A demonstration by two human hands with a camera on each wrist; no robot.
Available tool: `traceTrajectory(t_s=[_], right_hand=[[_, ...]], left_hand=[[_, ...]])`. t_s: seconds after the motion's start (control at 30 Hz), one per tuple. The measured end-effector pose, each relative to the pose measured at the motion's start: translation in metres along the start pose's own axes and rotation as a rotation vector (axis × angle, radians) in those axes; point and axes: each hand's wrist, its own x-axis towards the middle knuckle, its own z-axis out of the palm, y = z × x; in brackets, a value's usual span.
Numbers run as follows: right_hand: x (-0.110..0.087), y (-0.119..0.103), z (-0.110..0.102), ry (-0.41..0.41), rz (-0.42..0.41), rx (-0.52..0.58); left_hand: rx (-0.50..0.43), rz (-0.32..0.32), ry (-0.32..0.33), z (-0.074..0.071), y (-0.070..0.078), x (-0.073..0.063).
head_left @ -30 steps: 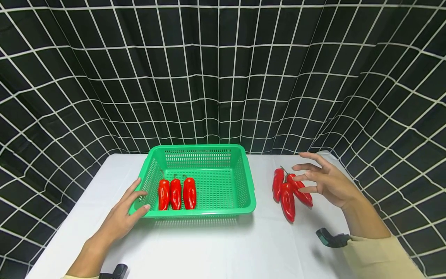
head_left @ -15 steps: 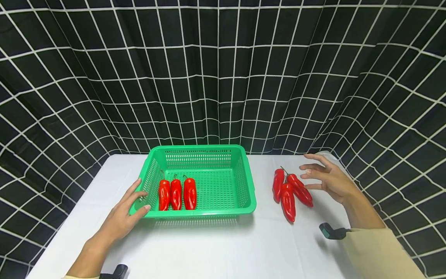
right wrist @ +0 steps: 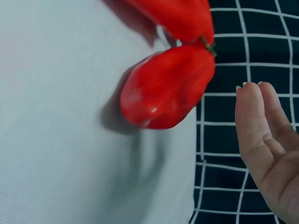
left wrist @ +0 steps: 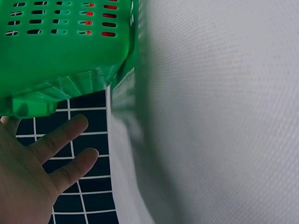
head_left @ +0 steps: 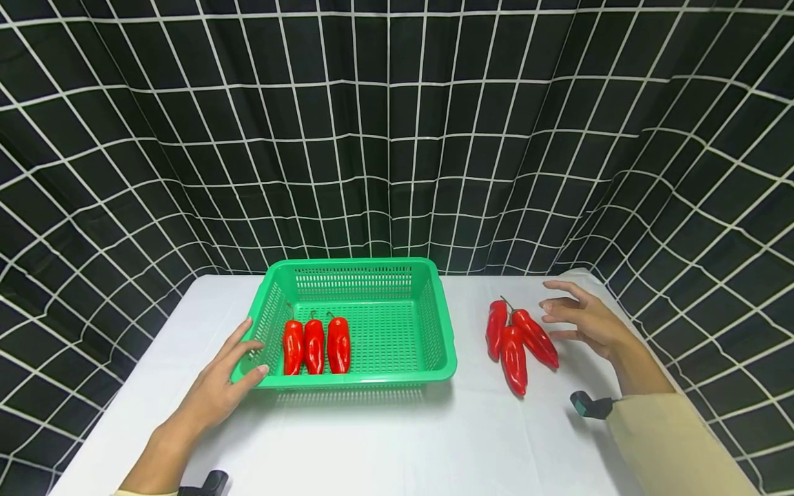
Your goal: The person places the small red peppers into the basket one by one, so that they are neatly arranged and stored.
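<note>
the right hand's (head_left: 586, 320) loosely bent fingers hang apart, just beside three glossy red elongated peppers (head_left: 513, 359) bunched on the white cloth-covered table (head_left: 372, 441); the left hand's (head_left: 214, 393) fingers spread at the near left corner of the green rectangular slotted plastic basket (head_left: 353, 378), three similar red peppers (head_left: 314, 348) lying inside, toward its left.

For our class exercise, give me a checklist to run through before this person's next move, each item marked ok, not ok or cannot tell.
1. Right hand free: ok, it holds nothing.
2. Right hand touching the loose peppers: not ok, a gap remains.
3. Loose peppers spread apart: not ok, the three are bunched together.
4. Room in the green basket: ok, its right side is bare.
5. Left hand bearing firmly on the basket's left end: cannot tell.
</note>
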Motion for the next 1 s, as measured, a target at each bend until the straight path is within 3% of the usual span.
traceTrajectory(t_s=[0.4, 0.7, 1.0], right_hand=[[0.013, 0.02, -0.003, -0.021, 0.044, -0.104], [0.018, 0.023, 0.004, -0.071, 0.128, -0.182], [0.024, 0.023, 0.012, -0.097, 0.147, -0.315]], left_hand=[[0.0, 0.009, 0.003, 0.001, 0.001, 0.001], [0.004, 0.002, -0.002, 0.0, 0.002, 0.001], [0.009, 0.008, -0.002, 0.0, 0.0, 0.0]])
